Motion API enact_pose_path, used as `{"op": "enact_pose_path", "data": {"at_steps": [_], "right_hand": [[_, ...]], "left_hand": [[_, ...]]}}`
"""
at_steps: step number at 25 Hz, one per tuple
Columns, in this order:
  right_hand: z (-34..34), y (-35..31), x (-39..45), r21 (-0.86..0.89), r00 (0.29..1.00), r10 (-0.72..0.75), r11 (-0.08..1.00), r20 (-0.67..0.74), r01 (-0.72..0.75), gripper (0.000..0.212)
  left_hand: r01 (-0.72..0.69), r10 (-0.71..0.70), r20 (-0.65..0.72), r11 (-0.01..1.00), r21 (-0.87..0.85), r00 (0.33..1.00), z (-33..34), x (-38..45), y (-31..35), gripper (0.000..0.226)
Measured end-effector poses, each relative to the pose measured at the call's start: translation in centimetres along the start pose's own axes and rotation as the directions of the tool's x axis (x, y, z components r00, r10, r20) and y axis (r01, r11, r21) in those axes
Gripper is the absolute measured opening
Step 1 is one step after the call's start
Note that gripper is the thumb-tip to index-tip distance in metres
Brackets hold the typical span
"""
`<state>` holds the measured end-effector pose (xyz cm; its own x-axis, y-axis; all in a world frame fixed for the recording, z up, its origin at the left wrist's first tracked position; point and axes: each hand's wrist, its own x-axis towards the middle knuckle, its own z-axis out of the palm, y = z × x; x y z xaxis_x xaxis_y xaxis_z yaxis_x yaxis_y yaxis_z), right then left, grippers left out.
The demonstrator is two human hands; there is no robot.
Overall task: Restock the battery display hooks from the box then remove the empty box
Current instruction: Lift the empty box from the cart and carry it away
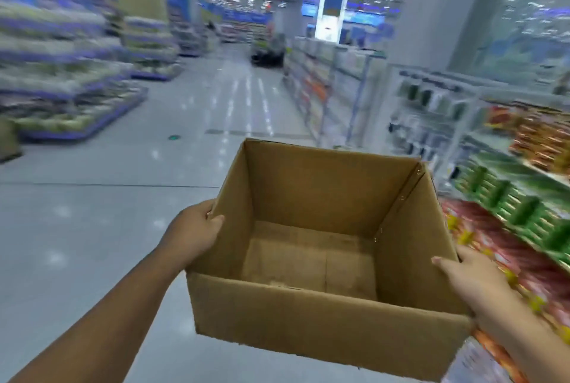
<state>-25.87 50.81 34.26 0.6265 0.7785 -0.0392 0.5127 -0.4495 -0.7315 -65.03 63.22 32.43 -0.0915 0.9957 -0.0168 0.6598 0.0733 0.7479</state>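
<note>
Box: open brown cardboard box, bare inside.
Fingers: left hand and right hand curl over its side rims.
Progress: restocking seemingly done; carrying-off underway, shelves right of box.

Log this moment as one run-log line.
stage: box removal | cardboard box: empty, carried | left hand: grips left wall | right hand: grips right wall | place: shop aisle

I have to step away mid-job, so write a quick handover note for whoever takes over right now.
Left hand grips the cardboard box by its left wall; right hand grips the right wall.
The box is held up over the aisle floor, open top, nothing visible inside.
The hook display stands ahead on the right, blurred.
Done: box emptied. Left: carry the box away.
</note>
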Motion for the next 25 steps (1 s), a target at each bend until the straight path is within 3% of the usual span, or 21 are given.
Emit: {"op": "enact_pose_path", "data": {"at_steps": [5,10,17,25], "right_hand": [[15.5,-12.5,3.6,0.001,0.964,-0.125,0.992,0.234,0.129,0.011],[29.5,-23.9,3.2,0.047,0.860,-0.234,0.970,0.453,0.239,0.012],[48.3,-38.3,2.7,0.088,0.629,-0.337,0.916,0.701,0.392,0.020],[68.3,-57.6,3.8,0.204,0.360,-0.442,0.817,0.821,0.539,0.016]], "left_hand": [[0.203,-0.203,-0.187,0.979,-0.016,0.961,-10.3,4.8,-10.9,0.041],[0.397,-0.390,-0.358,0.916,-0.057,0.848,-19.1,6.0,-20.6,0.040],[0.569,-0.571,-0.522,0.801,-0.185,0.634,-27.1,8.3,-30.9,0.032],[0.689,-0.665,-0.644,0.667,-0.285,0.377,-36.3,19.4,-38.0,0.035]]}}
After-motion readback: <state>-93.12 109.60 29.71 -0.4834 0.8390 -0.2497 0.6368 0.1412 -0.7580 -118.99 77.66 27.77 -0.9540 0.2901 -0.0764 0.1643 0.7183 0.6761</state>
